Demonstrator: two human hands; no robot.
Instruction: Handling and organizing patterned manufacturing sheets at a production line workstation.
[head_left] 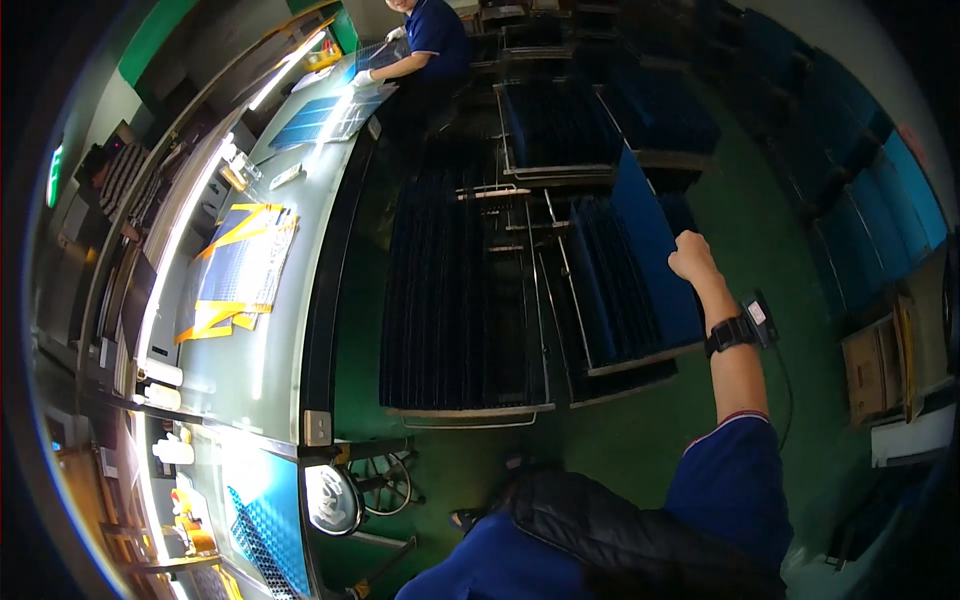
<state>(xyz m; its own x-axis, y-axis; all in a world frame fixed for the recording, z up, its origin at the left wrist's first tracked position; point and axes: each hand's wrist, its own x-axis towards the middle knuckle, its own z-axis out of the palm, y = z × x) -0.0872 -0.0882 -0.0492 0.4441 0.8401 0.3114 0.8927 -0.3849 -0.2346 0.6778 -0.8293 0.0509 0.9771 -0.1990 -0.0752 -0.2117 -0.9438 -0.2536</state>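
My right arm reaches forward, and my right hand [694, 258] is closed at the near upper edge of a flat blue sheet [640, 235]. The sheet stands upright and slightly tilted at the right side of a metal rack [640, 360]. Beside it, several more dark blue sheets [612, 285] stand in a row in the same rack. A black band with a small box [742, 325] is strapped around my right wrist. My left hand is out of view.
Left of this rack stands another, filled with dark sheets [435, 290]. A lit glass-topped table [330, 230] runs along the left, bearing a patterned sheet with orange strips [240, 265]. A round stool [335, 500] stands near me. A co-worker [435, 40] handles sheets at the far end.
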